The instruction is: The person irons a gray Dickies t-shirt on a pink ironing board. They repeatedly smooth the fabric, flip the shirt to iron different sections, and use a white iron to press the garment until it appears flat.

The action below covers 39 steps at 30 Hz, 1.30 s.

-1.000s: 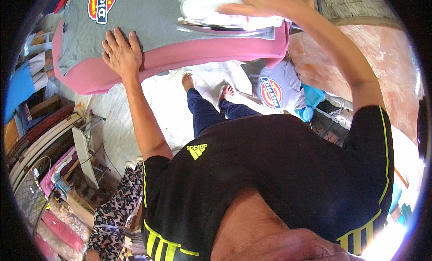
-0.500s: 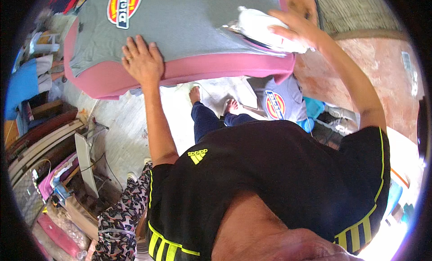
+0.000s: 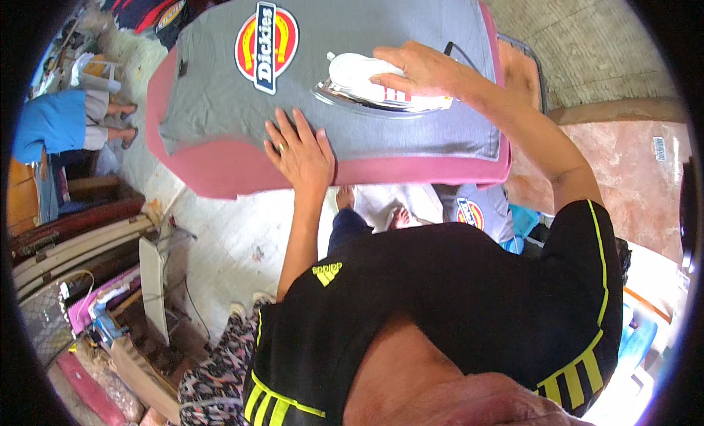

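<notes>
A grey T-shirt [image 3: 213, 66] with a large red, yellow and dark-blue print lies spread over a pink-covered ironing board [image 3: 227, 169]. My right hand [image 3: 418, 70] is wrapped round the handle of a white clothes iron [image 3: 356, 74]. The iron's shiny soleplate edge rests on the cloth to the right of the print, tip pointing left. My left hand [image 3: 302, 151] lies flat on the shirt's near edge, fingers spread, below the print. Between the two hands the grey cloth looks mostly smooth, with slight wrinkles toward the left end.
Below the board's near right side is another grey printed shirt [image 3: 473, 209], beside a light-blue container [image 3: 524, 224]. A person in a blue top [image 3: 59, 125] is at the far left. Patterned clothing [image 3: 220, 363] shows close by at lower left. Stacked boards [image 3: 81, 239] stand left.
The iron, in my right hand, has moved from the shirt's near right corner leftward and away to beside the print. My left hand stays flat at the near edge. The whole view has shifted.
</notes>
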Available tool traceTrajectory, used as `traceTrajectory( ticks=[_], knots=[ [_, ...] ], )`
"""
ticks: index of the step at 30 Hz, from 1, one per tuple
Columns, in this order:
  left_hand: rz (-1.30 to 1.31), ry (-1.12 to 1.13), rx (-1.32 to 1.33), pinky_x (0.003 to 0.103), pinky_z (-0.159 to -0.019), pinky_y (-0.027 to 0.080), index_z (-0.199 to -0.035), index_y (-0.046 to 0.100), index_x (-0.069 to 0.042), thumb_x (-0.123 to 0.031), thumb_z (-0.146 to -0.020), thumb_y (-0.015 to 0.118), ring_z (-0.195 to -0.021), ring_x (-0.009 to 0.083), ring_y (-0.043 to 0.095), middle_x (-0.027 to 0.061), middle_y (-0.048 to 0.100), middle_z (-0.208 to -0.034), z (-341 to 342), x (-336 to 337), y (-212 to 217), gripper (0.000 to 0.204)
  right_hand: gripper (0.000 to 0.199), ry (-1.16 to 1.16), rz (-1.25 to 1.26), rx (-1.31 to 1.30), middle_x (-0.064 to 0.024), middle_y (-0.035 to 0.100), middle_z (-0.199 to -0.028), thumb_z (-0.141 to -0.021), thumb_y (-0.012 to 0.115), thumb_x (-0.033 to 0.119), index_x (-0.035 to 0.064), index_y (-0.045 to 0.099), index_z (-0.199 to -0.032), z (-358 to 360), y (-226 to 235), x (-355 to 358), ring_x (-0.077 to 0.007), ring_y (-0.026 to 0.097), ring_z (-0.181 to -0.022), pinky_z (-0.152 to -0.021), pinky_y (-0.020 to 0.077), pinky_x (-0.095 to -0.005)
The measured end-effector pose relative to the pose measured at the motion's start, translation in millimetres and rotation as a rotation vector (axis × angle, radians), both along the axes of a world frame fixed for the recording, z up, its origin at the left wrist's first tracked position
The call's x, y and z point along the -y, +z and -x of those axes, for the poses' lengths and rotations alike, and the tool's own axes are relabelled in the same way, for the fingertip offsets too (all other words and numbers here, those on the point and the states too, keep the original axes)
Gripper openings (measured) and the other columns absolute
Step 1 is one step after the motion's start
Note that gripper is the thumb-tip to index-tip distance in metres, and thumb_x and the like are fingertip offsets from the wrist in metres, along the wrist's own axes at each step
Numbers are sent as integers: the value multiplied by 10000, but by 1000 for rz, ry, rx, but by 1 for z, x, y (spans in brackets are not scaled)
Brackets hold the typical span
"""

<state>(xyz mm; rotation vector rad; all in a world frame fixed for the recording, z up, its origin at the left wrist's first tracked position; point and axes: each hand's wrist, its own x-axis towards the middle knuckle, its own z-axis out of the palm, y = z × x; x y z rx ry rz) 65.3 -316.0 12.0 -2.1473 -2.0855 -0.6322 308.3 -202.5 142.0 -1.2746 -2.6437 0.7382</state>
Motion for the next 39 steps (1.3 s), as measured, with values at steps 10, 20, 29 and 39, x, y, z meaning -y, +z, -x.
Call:
traceTrajectory(
  ticks=[10, 20, 29, 39],
  knots=[
    [198, -238, -31, 673, -1086, 181, -1454, 390, -22, -375, -946, 524, -1414, 523, 219, 277, 254, -1550, 15, -3, 30, 633, 490, -385, -370, -37, -218, 702, -908, -959, 517, 490, 34, 654, -1074, -16, -9, -191, -366, 696, -824, -763, 552, -448],
    [62, -424, 27, 665, -1093, 199, -1471, 345, -26, -456, -958, 511, -1419, 483, 237, 246, 284, -1539, -16, -92, 26, 690, 448, -450, -167, -82, -299, 658, -872, -970, 532, 432, 8, 614, -1088, -38, -9, -37, -444, 659, -822, -750, 523, -500],
    [-9, -443, -171, 696, -1063, 228, -1475, 356, -62, -618, -916, 492, -1421, 495, 225, 255, 279, -1544, -50, -95, 3, 800, 575, -831, -94, -62, -266, 676, -1023, -966, 483, 574, 106, 465, -1301, -77, -1, -39, -408, 666, -1000, -847, 512, -522],
    [26, -476, -247, 663, -1063, 233, -1497, 337, -59, -611, -955, 426, -1419, 476, 245, 260, 283, -1544, -51, -97, 3, 779, 500, -848, -888, -212, -268, 553, -1134, -902, 623, 370, 15, 544, -1244, -143, -15, 128, -444, 550, -1061, -942, 451, -495]
  ],
)
